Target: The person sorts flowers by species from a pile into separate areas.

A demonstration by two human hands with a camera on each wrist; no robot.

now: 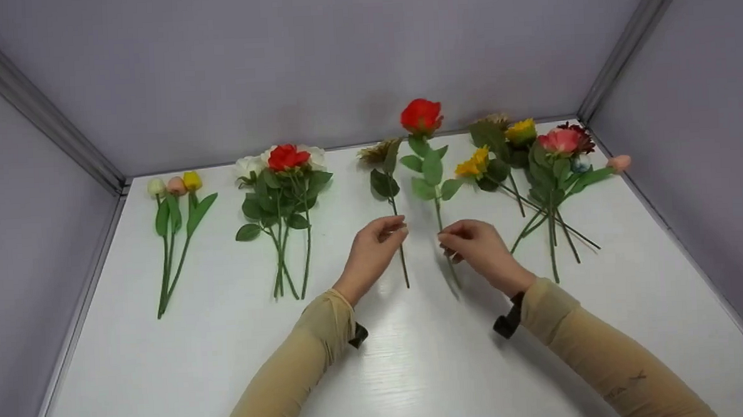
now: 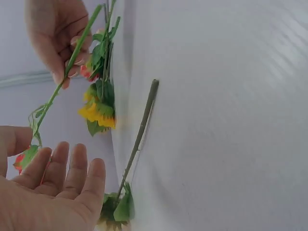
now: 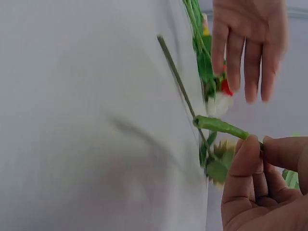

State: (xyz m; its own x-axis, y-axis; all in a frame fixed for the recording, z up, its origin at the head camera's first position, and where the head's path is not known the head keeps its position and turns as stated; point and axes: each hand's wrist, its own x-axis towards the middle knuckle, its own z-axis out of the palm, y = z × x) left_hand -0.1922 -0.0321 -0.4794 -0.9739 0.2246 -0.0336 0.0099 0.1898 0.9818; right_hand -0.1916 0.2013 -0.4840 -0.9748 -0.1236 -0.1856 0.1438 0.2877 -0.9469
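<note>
Your right fingers (image 3: 243, 161) pinch the red rose (image 1: 432, 168); your left fingers (image 2: 77, 171) extend, empty. At its bloom's (image 1: 421, 115) eight o'clock lies a brown flower (image 1: 378, 153); at four, yellow flowers (image 1: 473, 163).

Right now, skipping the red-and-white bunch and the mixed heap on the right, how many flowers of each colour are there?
White tulip: 1
Pink tulip: 1
Yellow tulip: 1
Red flower, held in the right hand: 1
Brownish flower, lying near the left hand: 1
Total: 5
</note>
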